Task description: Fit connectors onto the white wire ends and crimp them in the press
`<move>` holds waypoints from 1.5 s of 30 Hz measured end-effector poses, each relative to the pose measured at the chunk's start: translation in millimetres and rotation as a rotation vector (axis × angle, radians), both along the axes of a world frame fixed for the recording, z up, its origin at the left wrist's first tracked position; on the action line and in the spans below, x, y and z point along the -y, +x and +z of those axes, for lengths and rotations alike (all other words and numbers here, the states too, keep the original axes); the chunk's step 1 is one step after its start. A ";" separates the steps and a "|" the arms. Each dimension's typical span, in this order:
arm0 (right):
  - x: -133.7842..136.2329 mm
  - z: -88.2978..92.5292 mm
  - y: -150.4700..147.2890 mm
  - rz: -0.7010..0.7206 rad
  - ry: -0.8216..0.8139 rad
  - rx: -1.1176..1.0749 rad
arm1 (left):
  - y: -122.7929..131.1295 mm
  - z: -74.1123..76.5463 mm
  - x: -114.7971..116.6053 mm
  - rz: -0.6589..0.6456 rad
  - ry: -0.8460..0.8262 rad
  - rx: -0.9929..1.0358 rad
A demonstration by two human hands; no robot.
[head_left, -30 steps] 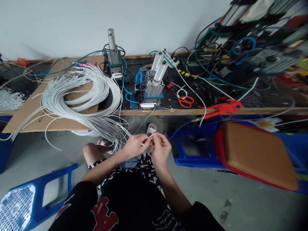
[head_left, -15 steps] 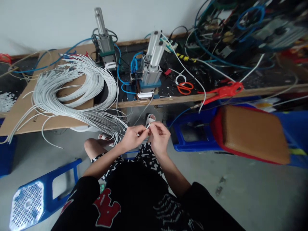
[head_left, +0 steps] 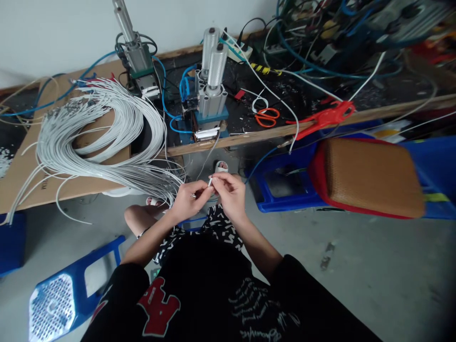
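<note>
Above my lap, my left hand (head_left: 191,198) is closed, with thumb and fingers pinched around a white cable (head_left: 210,181). Its short white end sticks up between the hands. My right hand (head_left: 230,192) pinches at that same tip with thumb and forefinger; the fingertips of both hands nearly touch. Fine detail at the tip is too small to make out. To the left, a large looped bundle of white cables (head_left: 53,137) lies on a cardboard sheet (head_left: 21,190), and its loose ends trail off the bench edge toward my left hand.
Two pneumatic presses (head_left: 212,102) (head_left: 137,57) with blue air hoses stand on the bench. Orange-handled scissors (head_left: 267,118) and a red plier-like tool (head_left: 327,118) lie to the right. A blue stool (head_left: 53,304) is at lower left; a brown cushion (head_left: 374,178) sits at right.
The view has shifted, so the bench things sit a little further left and higher. Both hands still pinch the cable, whose white end now shows more plainly between the fingertips.
</note>
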State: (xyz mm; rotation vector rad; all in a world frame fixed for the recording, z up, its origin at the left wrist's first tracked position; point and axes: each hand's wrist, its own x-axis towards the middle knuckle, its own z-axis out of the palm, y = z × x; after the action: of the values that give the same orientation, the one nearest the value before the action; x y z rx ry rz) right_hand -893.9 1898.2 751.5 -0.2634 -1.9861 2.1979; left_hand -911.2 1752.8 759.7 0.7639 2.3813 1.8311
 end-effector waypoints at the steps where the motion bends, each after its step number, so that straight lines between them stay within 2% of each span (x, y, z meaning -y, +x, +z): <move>1: -2.3 3.0 -0.3 0.010 0.023 -0.006 | 0.1 -1.1 -0.4 0.004 -0.013 -0.014; 7: -9.4 13.9 0.9 0.039 0.143 -0.044 | 1.1 -8.5 -6.4 0.068 -0.128 -0.160; 12: -8.2 17.7 1.4 0.001 0.170 -0.014 | 2.7 -10.7 -13.0 0.134 -0.260 -0.337; 17: -10.3 22.1 -1.0 -0.001 0.206 -0.012 | 4.8 -15.3 -15.8 0.147 -0.358 -0.445; 24: -12.3 25.2 1.7 0.012 0.181 0.032 | 5.8 -19.3 -15.8 0.121 -0.388 -0.386; 30: -8.5 25.9 2.7 -0.034 0.166 0.035 | 5.4 -21.2 -15.5 0.118 -0.417 -0.362; 38: -8.2 26.3 3.3 -0.057 0.166 0.046 | 4.9 -19.1 -15.3 0.125 -0.404 -0.345; 41: -10.7 23.3 2.6 -0.022 0.117 0.066 | 4.4 -16.4 -15.9 0.132 -0.368 -0.350; 45: -12.6 19.4 -0.3 0.001 -0.028 0.115 | 3.9 -12.2 -17.1 0.128 -0.348 -0.295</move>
State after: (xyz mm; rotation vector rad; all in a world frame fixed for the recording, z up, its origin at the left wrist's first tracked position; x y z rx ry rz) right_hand -894.2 1910.8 770.9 -0.4005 -2.0146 2.2604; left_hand -907.3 1769.9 747.5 0.9107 2.8855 1.3549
